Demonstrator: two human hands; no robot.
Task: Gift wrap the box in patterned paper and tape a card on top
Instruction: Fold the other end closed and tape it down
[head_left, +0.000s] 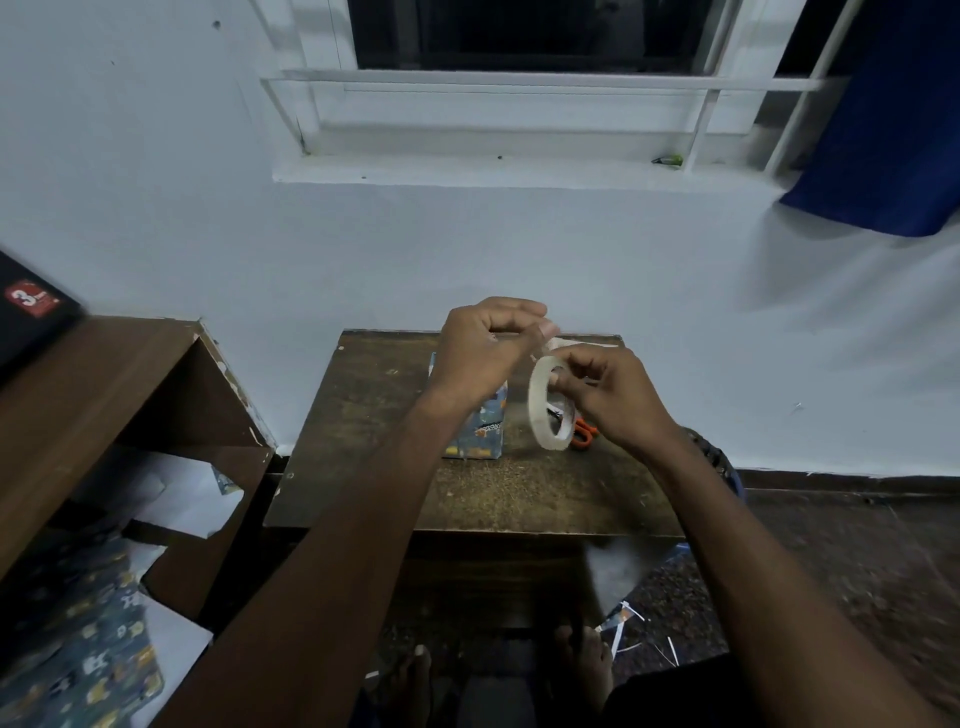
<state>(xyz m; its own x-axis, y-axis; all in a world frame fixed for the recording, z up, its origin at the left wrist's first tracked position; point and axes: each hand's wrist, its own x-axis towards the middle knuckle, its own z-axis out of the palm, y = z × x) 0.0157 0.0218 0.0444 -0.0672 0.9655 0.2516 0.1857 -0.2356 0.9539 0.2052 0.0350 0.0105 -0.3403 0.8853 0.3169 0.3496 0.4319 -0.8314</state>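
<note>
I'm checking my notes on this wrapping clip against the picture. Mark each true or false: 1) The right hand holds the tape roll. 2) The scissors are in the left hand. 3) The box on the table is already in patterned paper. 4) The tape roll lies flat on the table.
1) The right hand holds the tape roll: true.
2) False: the orange-handled scissors lie on the table; the left hand pinches the tape's end.
3) The wrapped box: true.
4) False: it is held up above the table.
</note>
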